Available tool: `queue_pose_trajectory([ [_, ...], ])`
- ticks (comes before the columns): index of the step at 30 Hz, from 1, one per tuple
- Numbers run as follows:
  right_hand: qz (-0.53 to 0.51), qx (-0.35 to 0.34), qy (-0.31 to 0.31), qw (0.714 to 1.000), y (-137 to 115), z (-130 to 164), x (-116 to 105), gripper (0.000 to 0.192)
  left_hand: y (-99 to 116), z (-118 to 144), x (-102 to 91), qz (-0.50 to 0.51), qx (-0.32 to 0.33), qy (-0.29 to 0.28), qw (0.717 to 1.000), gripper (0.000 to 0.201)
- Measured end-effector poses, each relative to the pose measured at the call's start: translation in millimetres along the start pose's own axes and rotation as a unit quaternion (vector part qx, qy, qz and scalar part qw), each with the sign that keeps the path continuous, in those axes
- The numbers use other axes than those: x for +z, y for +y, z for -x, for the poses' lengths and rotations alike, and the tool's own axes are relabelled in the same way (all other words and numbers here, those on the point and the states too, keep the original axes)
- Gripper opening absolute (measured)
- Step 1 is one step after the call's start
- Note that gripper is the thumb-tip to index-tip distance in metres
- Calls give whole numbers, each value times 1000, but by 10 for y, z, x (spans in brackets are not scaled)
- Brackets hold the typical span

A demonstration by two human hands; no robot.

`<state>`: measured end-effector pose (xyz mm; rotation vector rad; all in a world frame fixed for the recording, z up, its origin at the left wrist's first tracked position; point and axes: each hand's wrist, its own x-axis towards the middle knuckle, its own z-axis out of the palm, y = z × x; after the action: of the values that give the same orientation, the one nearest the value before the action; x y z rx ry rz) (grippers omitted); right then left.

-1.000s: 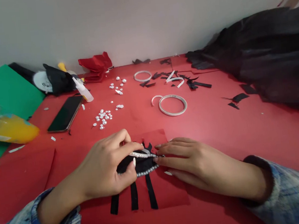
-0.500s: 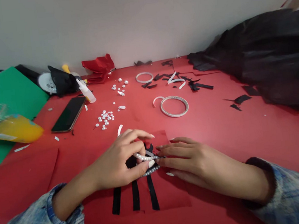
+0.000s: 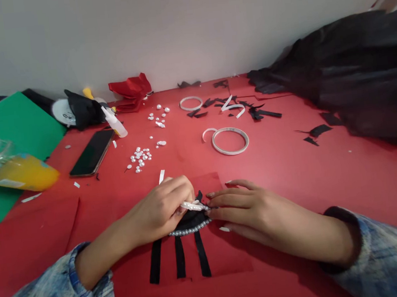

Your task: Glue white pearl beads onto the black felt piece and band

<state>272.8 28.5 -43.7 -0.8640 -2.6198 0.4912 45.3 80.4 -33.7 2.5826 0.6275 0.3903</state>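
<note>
You see even, soft indoor light. Faint shadows lie under both forearms on the red table (image 3: 292, 167). Edges bow outward; sleeves nearest you blur. No glare on it.

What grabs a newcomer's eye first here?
Front and centre, the left hand and right hand press a pearl strand onto a black cutout on the red table. Behind them lie loose pearls and a tape ring.

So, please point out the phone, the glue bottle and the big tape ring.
phone (image 3: 92, 152), head view, middle of its dark screen.
glue bottle (image 3: 117, 125), head view, its white body.
tape ring (image 3: 243, 136), head view, its right rim.
</note>
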Motion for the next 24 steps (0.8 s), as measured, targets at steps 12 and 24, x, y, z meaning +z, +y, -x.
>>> queue_pose_trajectory([
  [12,-6,0,7,1000,-3,-4,0,27,126,6,-97,59,-78,-3,995,20],
  [24,-13,7,2,1000,-5,-9,-5,28,98,-11,105,5,-69,-30,997,12],
])
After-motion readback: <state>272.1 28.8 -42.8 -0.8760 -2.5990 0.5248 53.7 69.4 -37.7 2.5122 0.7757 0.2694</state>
